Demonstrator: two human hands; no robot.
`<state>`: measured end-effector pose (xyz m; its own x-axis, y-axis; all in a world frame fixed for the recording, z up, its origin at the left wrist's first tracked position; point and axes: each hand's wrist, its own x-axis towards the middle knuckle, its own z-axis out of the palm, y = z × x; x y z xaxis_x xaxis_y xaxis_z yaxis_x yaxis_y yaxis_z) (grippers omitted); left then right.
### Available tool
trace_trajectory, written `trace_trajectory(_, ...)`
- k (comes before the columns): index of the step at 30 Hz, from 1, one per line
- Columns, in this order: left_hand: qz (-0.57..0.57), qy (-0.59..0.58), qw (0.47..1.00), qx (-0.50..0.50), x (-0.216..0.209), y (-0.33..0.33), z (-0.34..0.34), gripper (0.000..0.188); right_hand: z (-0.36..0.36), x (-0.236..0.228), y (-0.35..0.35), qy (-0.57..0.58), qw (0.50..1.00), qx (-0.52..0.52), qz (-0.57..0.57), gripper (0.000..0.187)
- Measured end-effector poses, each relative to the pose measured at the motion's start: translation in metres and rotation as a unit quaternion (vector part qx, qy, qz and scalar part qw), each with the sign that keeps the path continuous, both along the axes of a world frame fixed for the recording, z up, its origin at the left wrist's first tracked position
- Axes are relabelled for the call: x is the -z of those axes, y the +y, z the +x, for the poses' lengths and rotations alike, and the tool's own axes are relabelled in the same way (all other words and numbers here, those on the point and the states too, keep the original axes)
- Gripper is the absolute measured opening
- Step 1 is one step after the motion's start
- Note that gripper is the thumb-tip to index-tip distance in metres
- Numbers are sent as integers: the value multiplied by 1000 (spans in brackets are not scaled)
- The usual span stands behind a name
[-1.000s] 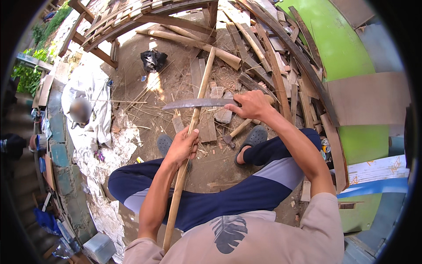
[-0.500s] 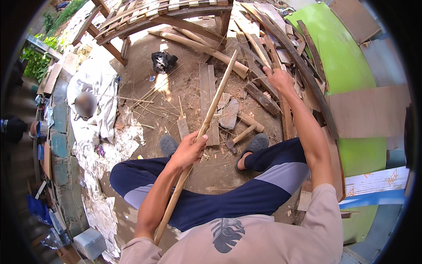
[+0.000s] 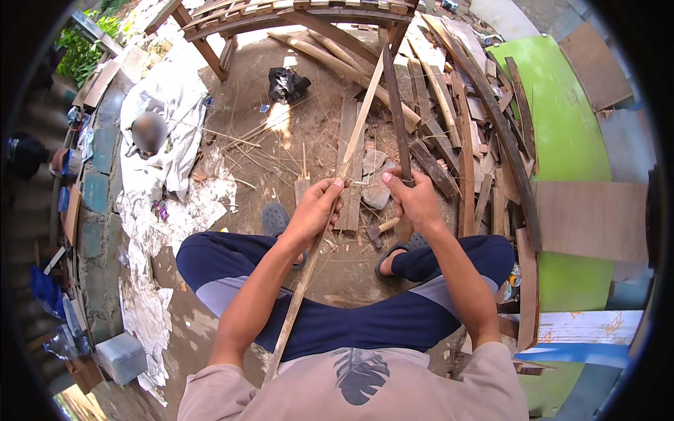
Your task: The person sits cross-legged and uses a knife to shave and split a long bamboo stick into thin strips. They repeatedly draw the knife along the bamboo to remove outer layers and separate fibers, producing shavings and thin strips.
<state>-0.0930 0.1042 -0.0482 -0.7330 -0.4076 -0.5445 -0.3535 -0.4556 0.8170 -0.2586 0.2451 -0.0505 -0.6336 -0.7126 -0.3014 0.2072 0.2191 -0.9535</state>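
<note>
My left hand is closed round a long pale wooden stick, which slants from beside my left upper arm up toward the bench. My right hand grips the lower part of a long, narrow, dark-brown strip, its thumb laid along it. The strip looks like wood, though its exact kind is unclear. It stands nearly upright in view, and its far end meets or overlaps the pale stick's tip. A short tool with a wooden handle and dark head lies on the ground between my feet, partly below my right hand.
A slatted wooden bench stands ahead. Scrap boards and poles are heaped at the right, beside a green panel. A black plastic bag and a white cloth with a blurred round thing lie ahead and left.
My right hand has come back from the wood pile toward my left hand, bringing the dark-brown strip upright. My left hand still holds the pale stick, slightly higher. The view has shifted.
</note>
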Motion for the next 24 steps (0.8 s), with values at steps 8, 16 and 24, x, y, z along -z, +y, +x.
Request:
trace_trajectory(8,19,40,999,-18,2,1,1,32,-1,32,-10,247,966,-62,46,27)
trace_trajectory(16,11,-13,999,-27,10,2,4,32,9,35,3,564,810,-146,69,18)
trace_trajectory(24,77,-24,996,-43,11,6,1,27,-3,38,5,588,780,-180,111,17)
